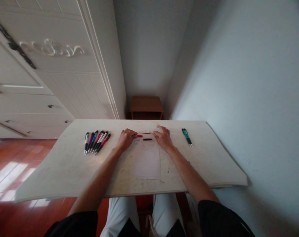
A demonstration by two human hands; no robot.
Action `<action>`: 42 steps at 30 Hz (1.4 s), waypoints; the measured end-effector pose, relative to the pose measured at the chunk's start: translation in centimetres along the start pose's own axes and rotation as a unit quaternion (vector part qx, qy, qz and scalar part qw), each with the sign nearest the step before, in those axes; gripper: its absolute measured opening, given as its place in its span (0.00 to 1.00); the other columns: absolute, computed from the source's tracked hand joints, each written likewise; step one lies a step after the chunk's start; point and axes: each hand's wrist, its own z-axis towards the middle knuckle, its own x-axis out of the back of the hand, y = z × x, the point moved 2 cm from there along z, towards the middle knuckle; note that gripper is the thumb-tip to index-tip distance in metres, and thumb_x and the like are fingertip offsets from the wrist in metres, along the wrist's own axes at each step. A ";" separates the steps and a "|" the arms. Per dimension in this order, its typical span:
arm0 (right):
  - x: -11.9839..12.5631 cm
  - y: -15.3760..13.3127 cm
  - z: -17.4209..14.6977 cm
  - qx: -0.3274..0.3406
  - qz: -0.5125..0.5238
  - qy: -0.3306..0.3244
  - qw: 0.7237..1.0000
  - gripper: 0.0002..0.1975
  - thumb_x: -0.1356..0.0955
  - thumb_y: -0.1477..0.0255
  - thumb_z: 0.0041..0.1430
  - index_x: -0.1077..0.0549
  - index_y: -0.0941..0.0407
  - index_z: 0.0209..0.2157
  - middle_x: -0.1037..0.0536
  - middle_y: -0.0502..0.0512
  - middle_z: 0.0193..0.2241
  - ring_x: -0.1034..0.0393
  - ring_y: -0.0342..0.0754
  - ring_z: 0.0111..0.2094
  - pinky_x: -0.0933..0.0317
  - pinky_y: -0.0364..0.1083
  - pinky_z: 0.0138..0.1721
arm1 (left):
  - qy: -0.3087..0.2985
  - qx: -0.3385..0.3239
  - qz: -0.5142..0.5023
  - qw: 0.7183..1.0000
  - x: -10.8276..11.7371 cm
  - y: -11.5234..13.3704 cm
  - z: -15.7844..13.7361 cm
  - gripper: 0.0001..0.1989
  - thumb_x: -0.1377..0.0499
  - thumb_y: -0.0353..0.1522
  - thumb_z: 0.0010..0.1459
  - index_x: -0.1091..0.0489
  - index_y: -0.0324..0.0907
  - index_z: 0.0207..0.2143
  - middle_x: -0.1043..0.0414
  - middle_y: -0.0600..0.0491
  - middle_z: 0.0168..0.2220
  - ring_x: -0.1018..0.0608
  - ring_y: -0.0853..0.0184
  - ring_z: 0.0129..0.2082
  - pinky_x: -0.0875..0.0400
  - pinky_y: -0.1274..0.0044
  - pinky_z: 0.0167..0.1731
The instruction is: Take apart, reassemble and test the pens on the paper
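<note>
My left hand (126,139) is closed at the top left of a lined sheet of paper (147,163), its fingers on a pink pen barrel (139,136) whose end pokes out to the right. My right hand (164,139) is across from it, thumb and fingers closed on the end of a thin dark pen refill (147,133) that points left. Between the hands, a short black pen grip (147,139) lies across the top of the paper. The fingertips are small and partly hidden in this view.
Several pens (97,142) with black grips lie grouped on the left of the white table (203,164). Green pens (187,137) lie on the right. A white cabinet (90,89) borders the left; a wall is at the right. A small brown stand (146,103) is behind the table.
</note>
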 end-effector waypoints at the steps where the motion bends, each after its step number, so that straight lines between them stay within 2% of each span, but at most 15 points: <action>1: 0.0 0.0 0.0 0.001 -0.002 0.000 1.000 0.08 0.33 0.74 0.60 0.21 0.53 0.37 0.31 0.62 0.52 0.40 0.58 0.54 0.45 0.60 0.53 | 0.000 0.002 -0.004 1.000 -0.1 -0.1 0.0 0.08 0.42 0.33 0.61 0.22 0.45 0.36 0.21 0.50 0.36 0.24 0.59 0.39 0.32 0.67 0.43; 8: -0.3 0.0 0.2 0.016 -0.008 0.017 1.000 0.07 0.33 0.74 0.60 0.22 0.54 0.34 0.30 0.61 0.51 0.39 0.57 0.53 0.44 0.59 0.52 | 0.009 -0.017 -0.033 0.999 0.2 0.1 0.1 0.07 0.41 0.34 0.60 0.22 0.44 0.36 0.21 0.50 0.35 0.23 0.60 0.38 0.30 0.69 0.43; 15: -0.6 0.0 0.5 0.010 0.011 -0.005 1.000 0.07 0.34 0.76 0.60 0.23 0.55 0.32 0.30 0.62 0.53 0.39 0.58 0.55 0.45 0.59 0.54 | 0.034 -0.025 -0.051 0.998 0.0 0.5 0.0 0.10 0.42 0.36 0.61 0.23 0.43 0.38 0.22 0.48 0.37 0.24 0.60 0.40 0.30 0.68 0.44; 23: 0.3 -1.1 0.6 0.033 0.039 0.010 0.999 0.07 0.36 0.73 0.63 0.25 0.54 0.34 0.30 0.60 0.54 0.39 0.55 0.55 0.45 0.57 0.54 | 0.069 -0.017 -0.058 0.996 0.1 0.6 -0.1 0.13 0.41 0.36 0.60 0.26 0.45 0.47 0.24 0.47 0.44 0.27 0.59 0.46 0.32 0.65 0.49; 27: 0.8 -1.7 0.5 0.060 0.056 0.011 0.997 0.08 0.37 0.72 0.64 0.25 0.54 0.36 0.30 0.61 0.53 0.39 0.54 0.55 0.45 0.55 0.55 | 0.066 -0.040 -0.075 0.994 0.2 0.7 -0.1 0.09 0.42 0.36 0.61 0.23 0.46 0.42 0.23 0.49 0.40 0.26 0.62 0.42 0.32 0.67 0.46; 30: 0.9 -1.6 0.5 0.068 0.065 0.001 0.996 0.09 0.37 0.71 0.65 0.26 0.54 0.37 0.30 0.61 0.54 0.39 0.54 0.56 0.45 0.56 0.55 | 0.063 -0.031 -0.068 0.995 0.2 0.9 -0.1 0.08 0.42 0.35 0.62 0.22 0.46 0.38 0.23 0.50 0.36 0.27 0.62 0.40 0.32 0.68 0.44; 36: 1.3 -1.4 0.5 0.083 0.064 -0.017 0.994 0.08 0.37 0.71 0.64 0.26 0.55 0.37 0.32 0.62 0.55 0.40 0.55 0.57 0.45 0.56 0.55 | 0.054 -0.021 -0.073 0.996 0.0 0.8 0.0 0.08 0.42 0.35 0.61 0.22 0.48 0.37 0.23 0.50 0.38 0.27 0.62 0.41 0.33 0.66 0.45; 42: 1.9 -0.6 0.4 0.092 0.040 -0.020 0.995 0.08 0.37 0.73 0.63 0.26 0.56 0.35 0.32 0.63 0.55 0.40 0.56 0.57 0.44 0.57 0.54 | 0.073 -0.008 -0.062 0.995 0.3 -0.3 0.1 0.09 0.43 0.34 0.61 0.22 0.47 0.35 0.23 0.50 0.37 0.27 0.62 0.39 0.32 0.68 0.44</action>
